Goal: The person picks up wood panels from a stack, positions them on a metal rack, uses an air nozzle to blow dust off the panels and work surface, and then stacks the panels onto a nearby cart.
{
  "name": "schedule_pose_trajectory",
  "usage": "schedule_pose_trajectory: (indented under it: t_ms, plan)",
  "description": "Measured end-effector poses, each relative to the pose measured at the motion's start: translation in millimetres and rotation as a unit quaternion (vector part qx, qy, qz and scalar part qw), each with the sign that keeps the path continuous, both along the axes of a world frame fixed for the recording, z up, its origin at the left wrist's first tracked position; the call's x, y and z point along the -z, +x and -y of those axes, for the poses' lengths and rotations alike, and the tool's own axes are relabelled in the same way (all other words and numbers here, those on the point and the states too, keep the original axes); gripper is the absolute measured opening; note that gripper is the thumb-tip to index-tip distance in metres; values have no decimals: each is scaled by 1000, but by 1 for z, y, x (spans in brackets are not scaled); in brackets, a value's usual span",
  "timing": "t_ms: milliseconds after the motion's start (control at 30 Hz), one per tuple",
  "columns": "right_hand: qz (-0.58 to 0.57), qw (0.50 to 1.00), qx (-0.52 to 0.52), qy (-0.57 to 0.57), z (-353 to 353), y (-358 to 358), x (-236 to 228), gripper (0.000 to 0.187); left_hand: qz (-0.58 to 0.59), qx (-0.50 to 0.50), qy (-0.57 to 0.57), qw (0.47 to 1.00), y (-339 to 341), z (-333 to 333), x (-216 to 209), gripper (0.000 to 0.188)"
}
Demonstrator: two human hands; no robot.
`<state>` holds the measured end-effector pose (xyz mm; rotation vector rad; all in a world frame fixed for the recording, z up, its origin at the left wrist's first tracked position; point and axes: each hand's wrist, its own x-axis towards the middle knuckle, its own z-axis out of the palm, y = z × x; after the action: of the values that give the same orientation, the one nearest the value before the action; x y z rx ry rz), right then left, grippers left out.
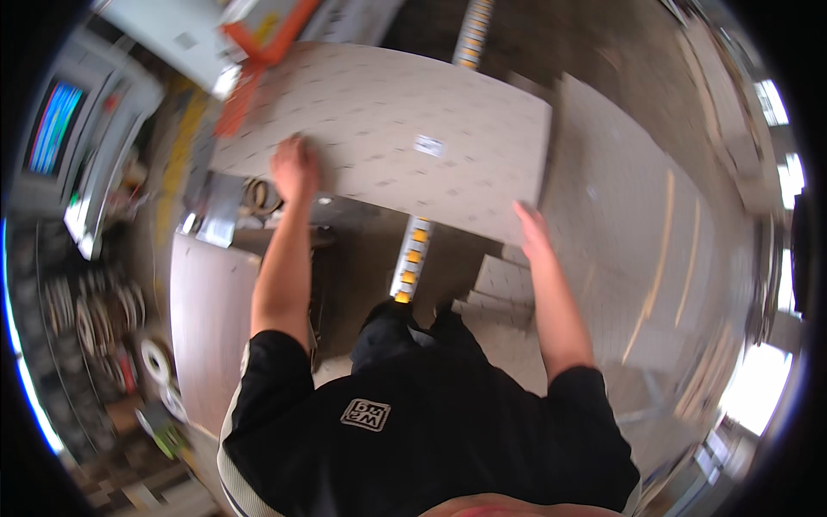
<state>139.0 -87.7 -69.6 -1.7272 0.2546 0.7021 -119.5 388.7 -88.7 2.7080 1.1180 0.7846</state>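
Note:
A large pale board [379,129] with small dark marks lies flat before me, a white label [429,145] stuck on its top. My left hand [295,168] rests on the board close to its near left edge, fingers laid on the surface and slightly blurred. At the near right corner is my right hand [532,231], its fingers stretched out against the board's edge. Neither hand appears wrapped round anything. Under the board runs a narrow rail [412,258] with yellow rollers, showing on the near and far sides. The board's left end lies beside an orange-edged machine [271,34].
Large boards [637,198] are stacked at the right. Shorter pieces [504,284] lie low by my right arm. A brownish panel [211,319] stands at my left, below a roll of edging tape [260,196]. Further left are a screen [56,129] and several coils [108,319].

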Motion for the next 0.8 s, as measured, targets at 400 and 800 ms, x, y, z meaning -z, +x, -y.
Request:
schedule_pose_trajectory:
  t_ms: [400, 800]
  plan:
    - [157, 961, -171, -153, 191, -107, 91, 37, -19, 327, -604, 726, 80, 326, -39, 22]
    - [-208, 890, -152, -377, 461, -394, 101, 59, -199, 293, -659, 663, 270, 482, 250, 32]
